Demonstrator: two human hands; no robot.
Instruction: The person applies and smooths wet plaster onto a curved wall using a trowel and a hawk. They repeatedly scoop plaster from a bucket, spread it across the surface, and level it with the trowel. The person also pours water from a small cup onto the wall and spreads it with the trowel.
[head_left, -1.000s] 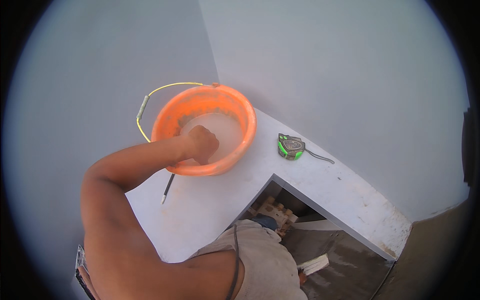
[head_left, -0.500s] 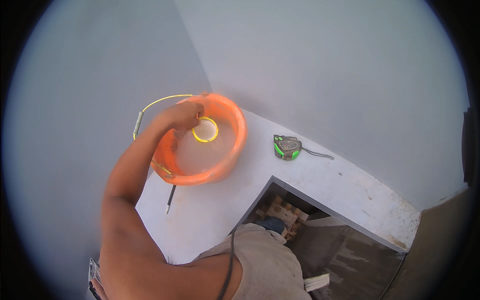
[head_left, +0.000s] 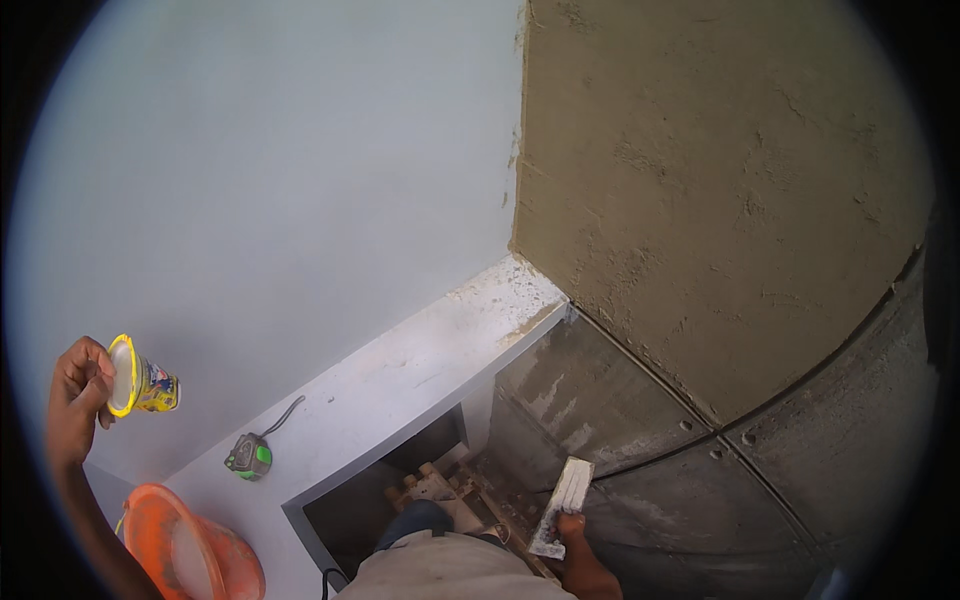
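Observation:
At the far left, my left hand (head_left: 80, 392) grips a small yellow-rimmed plastic tub (head_left: 158, 388) by its rim. The tub is tilted, its open mouth toward my palm; how much it holds I cannot tell. Below it an orange bucket (head_left: 236, 560) with cloudy liquid in it stands on the white ledge, partly cut off by the view's edge. Low in the middle, my right hand (head_left: 570, 527) is closed around a long, flat, whitish tool (head_left: 566, 500) crusted with mortar. It looks like a plasterer's float, though its handle is hidden by my fingers.
A green and black tape measure (head_left: 248, 457) with a wrist strap lies on the white ledge (head_left: 405, 375). Under the ledge is a dark recess with wooden pieces (head_left: 440, 490). Rough brown plaster (head_left: 700, 190) covers the right wall, above large grey tiles (head_left: 640, 510).
My left hand has lifted the tub out of the bucket, above it to the left. The view has swung right, bringing the plastered wall and my right hand with its tool into sight.

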